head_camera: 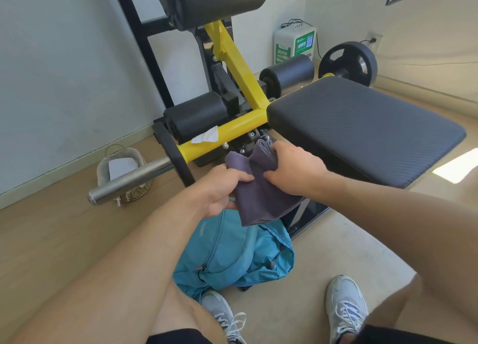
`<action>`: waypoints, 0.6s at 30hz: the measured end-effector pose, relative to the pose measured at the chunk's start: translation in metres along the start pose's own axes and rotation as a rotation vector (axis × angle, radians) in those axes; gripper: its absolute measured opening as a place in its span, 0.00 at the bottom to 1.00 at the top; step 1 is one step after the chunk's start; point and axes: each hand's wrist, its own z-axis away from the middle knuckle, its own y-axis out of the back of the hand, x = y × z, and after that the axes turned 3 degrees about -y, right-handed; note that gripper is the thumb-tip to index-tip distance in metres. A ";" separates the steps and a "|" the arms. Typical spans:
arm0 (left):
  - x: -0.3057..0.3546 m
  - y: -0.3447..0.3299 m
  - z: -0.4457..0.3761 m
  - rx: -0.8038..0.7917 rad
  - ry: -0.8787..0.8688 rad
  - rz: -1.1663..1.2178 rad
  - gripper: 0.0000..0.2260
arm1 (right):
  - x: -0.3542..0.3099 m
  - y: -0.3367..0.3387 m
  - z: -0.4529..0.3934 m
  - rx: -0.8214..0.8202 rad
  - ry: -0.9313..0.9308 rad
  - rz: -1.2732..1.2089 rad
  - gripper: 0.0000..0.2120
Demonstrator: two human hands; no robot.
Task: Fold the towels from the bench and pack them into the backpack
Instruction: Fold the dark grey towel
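A folded grey-purple towel [261,196] hangs in the air between both hands, above the teal backpack [232,255] on the floor. My left hand [222,188] pinches the towel's left edge with thumb and fingers. My right hand [294,167] grips its upper right part, fingers curled over the folded layers. The backpack slumps against the bench's base, its top hidden behind the towel and my left hand. The black padded bench [367,129] stands to the right with nothing on its pad.
The yellow frame [232,129] of the gym machine with black roller pads stands behind the towel; a white tissue [207,136] lies on it. A steel bar [129,180] juts left over a wicker basket [124,173]. A weight plate [349,63] stands at the back. My two shoes [346,305] are below.
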 end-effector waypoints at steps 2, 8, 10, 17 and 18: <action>0.001 -0.003 0.002 -0.030 0.024 0.047 0.13 | -0.006 -0.003 0.000 0.034 0.038 0.035 0.19; 0.004 -0.009 0.007 -0.037 0.019 0.139 0.13 | -0.015 -0.010 0.003 0.130 0.155 0.123 0.14; 0.004 -0.010 0.007 -0.026 0.015 0.155 0.13 | -0.018 -0.012 0.004 0.150 0.180 0.154 0.13; 0.008 -0.008 0.010 -0.041 0.083 0.207 0.10 | -0.025 -0.024 0.008 0.037 0.247 0.144 0.17; 0.009 -0.007 0.010 -0.037 0.088 0.221 0.12 | -0.026 -0.023 0.009 -0.041 0.230 0.096 0.17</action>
